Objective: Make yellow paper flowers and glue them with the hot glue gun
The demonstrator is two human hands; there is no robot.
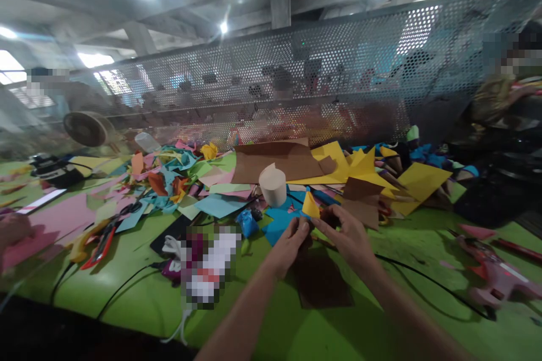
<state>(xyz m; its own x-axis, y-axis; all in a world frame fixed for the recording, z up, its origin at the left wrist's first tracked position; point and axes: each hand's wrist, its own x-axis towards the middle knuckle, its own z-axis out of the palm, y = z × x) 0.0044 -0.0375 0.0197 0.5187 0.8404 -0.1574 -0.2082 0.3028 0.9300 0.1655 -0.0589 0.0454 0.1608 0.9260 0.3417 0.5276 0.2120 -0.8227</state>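
Near the middle of the green table, a small yellow paper piece [310,205], coming to a point at the top, stands up between my hands. My left hand [291,243] pinches it low down on the left. On the right, the thumb and fingers of my right hand [345,231] are closed at its base, whose lower edge they hide. Below the hands lies a dark brown paper rectangle [324,282]. Blue paper [275,228] is just behind my left hand, and a cream paper roll [273,185] stands upright beyond it.
A pink glue gun [495,276] lies at right, its black cord [427,279] running toward my right hand. Scissors [101,245], a power strip and a blurred white object are at left. Coloured paper heaps line a perforated metal screen [271,84]. A co-worker's hand [17,231] shows far left.
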